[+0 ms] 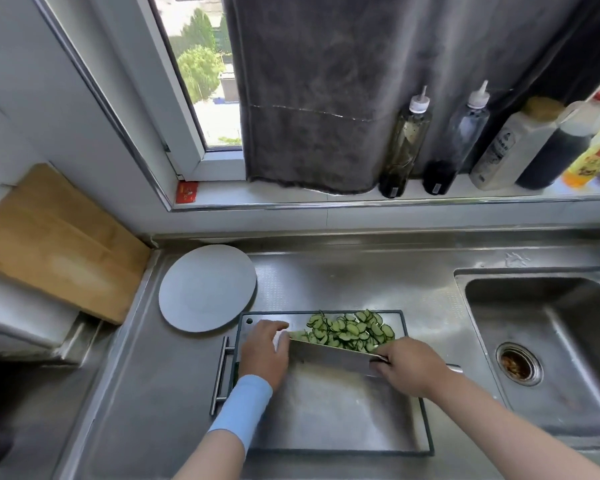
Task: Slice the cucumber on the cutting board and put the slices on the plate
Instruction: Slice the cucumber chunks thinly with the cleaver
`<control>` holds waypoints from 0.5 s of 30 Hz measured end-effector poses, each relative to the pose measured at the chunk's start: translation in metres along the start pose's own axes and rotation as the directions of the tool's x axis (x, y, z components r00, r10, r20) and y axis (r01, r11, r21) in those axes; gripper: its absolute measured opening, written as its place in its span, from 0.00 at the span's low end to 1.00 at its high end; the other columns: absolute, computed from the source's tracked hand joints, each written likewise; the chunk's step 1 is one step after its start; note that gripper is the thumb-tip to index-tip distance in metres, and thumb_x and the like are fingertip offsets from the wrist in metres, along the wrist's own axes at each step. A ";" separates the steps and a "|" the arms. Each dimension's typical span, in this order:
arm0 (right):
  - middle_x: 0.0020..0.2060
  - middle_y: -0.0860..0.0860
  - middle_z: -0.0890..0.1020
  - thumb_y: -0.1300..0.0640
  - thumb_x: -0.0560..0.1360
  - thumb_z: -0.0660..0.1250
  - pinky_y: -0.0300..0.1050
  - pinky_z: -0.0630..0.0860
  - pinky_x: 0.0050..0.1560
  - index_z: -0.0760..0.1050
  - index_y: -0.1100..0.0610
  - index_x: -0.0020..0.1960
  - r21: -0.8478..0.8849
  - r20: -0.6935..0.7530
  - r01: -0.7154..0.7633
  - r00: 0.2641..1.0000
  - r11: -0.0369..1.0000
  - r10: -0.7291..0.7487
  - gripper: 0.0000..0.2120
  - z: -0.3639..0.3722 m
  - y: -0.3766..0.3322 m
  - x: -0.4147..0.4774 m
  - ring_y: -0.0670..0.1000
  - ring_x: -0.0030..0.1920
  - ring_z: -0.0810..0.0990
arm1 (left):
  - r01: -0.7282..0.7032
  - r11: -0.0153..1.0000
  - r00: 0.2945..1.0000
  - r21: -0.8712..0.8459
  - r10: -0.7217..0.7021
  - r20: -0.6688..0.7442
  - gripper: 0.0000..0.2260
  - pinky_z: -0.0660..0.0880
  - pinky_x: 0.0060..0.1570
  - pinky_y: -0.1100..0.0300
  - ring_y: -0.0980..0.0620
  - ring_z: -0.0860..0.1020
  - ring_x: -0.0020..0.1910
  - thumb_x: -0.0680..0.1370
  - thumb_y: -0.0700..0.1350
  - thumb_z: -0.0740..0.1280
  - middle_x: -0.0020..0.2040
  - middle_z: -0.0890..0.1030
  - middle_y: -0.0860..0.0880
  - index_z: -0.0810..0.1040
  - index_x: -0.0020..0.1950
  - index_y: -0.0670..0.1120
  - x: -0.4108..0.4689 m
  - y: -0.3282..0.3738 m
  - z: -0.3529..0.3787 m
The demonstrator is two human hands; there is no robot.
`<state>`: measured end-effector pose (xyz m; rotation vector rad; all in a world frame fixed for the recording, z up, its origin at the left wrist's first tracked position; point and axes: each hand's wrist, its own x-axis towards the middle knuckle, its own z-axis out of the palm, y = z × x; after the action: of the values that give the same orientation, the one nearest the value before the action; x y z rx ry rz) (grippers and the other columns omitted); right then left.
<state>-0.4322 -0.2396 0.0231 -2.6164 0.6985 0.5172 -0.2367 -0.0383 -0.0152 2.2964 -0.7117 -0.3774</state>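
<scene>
Steel bench (160, 393), sink (568, 306) at right: on the cutting board (326, 420), just beside the plate (207, 287), the right grip (406, 368) clasps a knife (329, 358) walling off heaped cucumber slices (350, 332) at the far edge; left grip (264, 351) curls at the blade's tip, hold unclear.

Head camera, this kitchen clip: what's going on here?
A person works at a cutting board. The right hand grips a cleaver, its blade lying on the near side of a pile of cucumber slices on the board's far side. The left hand is at the blade's tip end; whether it holds anything is unclear. The plate, beyond the board's far-left corner, has no slices yet.
</scene>
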 end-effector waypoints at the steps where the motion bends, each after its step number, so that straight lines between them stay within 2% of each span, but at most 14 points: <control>1: 0.40 0.50 0.82 0.47 0.79 0.60 0.46 0.71 0.40 0.77 0.53 0.45 0.001 0.007 0.003 1.000 1.000 -0.003 0.12 -0.001 -0.003 0.006 0.53 0.42 0.79 | 0.041 0.999 0.998 0.012 -0.040 -0.052 0.10 0.68 0.59 0.62 0.54 0.72 0.56 0.80 0.43 0.62 0.54 0.76 0.55 0.79 0.57 0.51 0.000 -0.003 -0.002; 4: 0.38 0.48 0.80 0.47 0.78 0.60 0.46 0.73 0.42 0.77 0.52 0.45 0.053 0.028 0.005 1.000 0.999 -0.007 0.11 -0.001 -0.012 0.017 0.53 0.43 0.78 | 0.227 0.974 0.958 -0.012 -0.226 -0.175 0.12 0.68 0.61 0.60 0.52 0.72 0.58 0.80 0.40 0.59 0.57 0.76 0.52 0.78 0.59 0.50 -0.007 -0.015 -0.009; 7: 0.38 0.46 0.80 0.47 0.78 0.61 0.46 0.75 0.43 0.78 0.52 0.46 0.094 0.024 0.028 0.999 0.995 -0.030 0.11 0.000 -0.020 0.020 0.53 0.44 0.79 | 0.369 0.926 0.913 0.078 -0.345 -0.218 0.12 0.70 0.63 0.53 0.50 0.70 0.61 0.79 0.40 0.61 0.59 0.75 0.50 0.77 0.60 0.50 -0.021 -0.031 -0.013; 9: 0.37 0.47 0.81 0.47 0.79 0.61 0.46 0.74 0.41 0.77 0.52 0.44 0.119 0.018 0.046 0.999 0.992 -0.048 0.12 0.003 -0.026 0.017 0.52 0.41 0.79 | 0.420 0.898 0.896 0.129 -0.388 -0.216 0.14 0.69 0.64 0.52 0.48 0.68 0.62 0.77 0.40 0.63 0.60 0.74 0.48 0.76 0.61 0.49 -0.030 -0.041 -0.014; 11: 0.32 0.46 0.78 0.46 0.79 0.62 0.46 0.70 0.37 0.73 0.52 0.38 0.147 0.016 0.052 0.998 0.988 -0.055 0.14 0.008 -0.034 0.013 0.51 0.37 0.77 | 0.458 0.875 0.885 0.159 -0.432 -0.175 0.16 0.68 0.65 0.53 0.48 0.66 0.64 0.76 0.42 0.65 0.61 0.72 0.48 0.74 0.63 0.50 -0.039 -0.048 -0.014; 15: 0.28 0.46 0.74 0.49 0.77 0.62 0.41 0.64 0.30 0.68 0.49 0.32 0.223 0.013 0.039 0.999 0.974 -0.043 0.15 0.015 -0.059 0.005 0.47 0.32 0.72 | 0.465 0.880 0.880 0.095 -0.449 -0.151 0.17 0.69 0.64 0.55 0.48 0.69 0.62 0.75 0.39 0.66 0.60 0.73 0.48 0.75 0.64 0.49 -0.052 -0.054 -0.009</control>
<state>-0.3999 -0.1872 0.0232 -2.4087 0.6546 0.4229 -0.2538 0.0305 -0.0427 2.5786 -0.1189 -0.4054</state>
